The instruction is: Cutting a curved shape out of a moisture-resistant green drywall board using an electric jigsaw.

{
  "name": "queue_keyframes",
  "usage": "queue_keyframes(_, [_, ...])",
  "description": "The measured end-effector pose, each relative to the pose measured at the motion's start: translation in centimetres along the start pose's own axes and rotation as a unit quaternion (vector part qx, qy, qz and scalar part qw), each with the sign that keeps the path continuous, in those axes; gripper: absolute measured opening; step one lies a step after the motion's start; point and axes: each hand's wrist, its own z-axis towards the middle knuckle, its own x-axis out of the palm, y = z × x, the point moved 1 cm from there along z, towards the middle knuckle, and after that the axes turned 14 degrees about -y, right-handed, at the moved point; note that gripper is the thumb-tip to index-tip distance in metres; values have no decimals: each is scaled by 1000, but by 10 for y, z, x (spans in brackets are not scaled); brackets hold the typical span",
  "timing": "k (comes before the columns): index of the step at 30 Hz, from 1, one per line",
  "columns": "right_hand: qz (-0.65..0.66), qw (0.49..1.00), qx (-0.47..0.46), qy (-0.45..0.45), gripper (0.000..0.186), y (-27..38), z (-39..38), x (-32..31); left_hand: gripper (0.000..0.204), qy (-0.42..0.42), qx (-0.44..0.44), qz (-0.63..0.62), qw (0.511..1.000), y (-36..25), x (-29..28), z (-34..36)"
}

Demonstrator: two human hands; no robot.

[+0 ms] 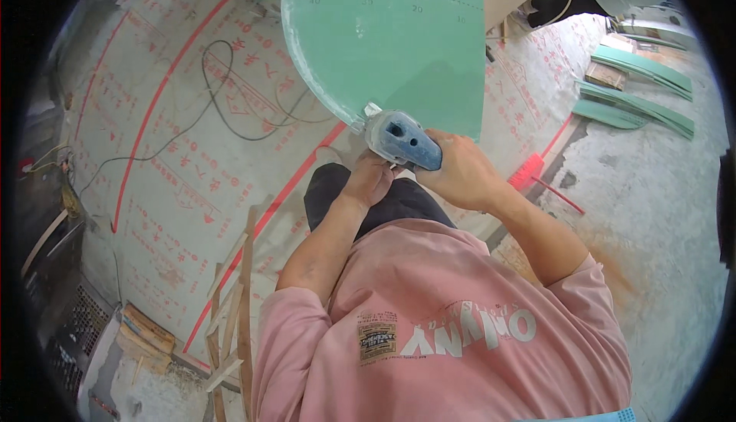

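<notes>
A dusty blue and grey handheld power tool [399, 140] is at the lower left corner of a green board [383, 54], against the end of its curved edge. My right hand [460, 169] is wrapped round the tool's rear grip. Underneath the tool's body, my left hand [372, 180] is closed against it, its fingertips partly hidden. White powder lines the board's curved edge. The board has a dashed line and printed markings near its far side. What the tool's working end touches is too small to make out.
A dark cable [218, 100] loops over the printed floor covering [169, 177] at left. Wood strips [234, 307] lie at lower left. Cut green board pieces [640, 100] are stacked at right, near a red brush-like thing [527, 173]. Another person's leg [563, 8] shows at top right.
</notes>
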Motion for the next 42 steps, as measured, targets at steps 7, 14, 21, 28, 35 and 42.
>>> queue_keyframes(7, [0,1000,-3,-13,40,-3,-9,-3,32,29,-49,31,998,-3,-5,1])
queue_keyframes(14, [32,998,51,0,33,5,-16,-7,30,65,-144,86,984,-25,5,-4])
queue_keyframes(21, [4,995,98,5,33,14,-19,-6,30,35,-226,126,965,-48,17,-7])
queue_keyframes(28, [-28,994,108,-24,32,20,-20,-3,29,55,-208,47,975,-34,0,8])
queue_keyframes(35, [-2,993,104,-51,31,18,-20,1,28,-7,-213,18,977,-30,-2,3])
queue_keyframes(42, [-20,995,97,-28,36,12,-19,1,28,-4,-190,37,981,-38,7,-5])
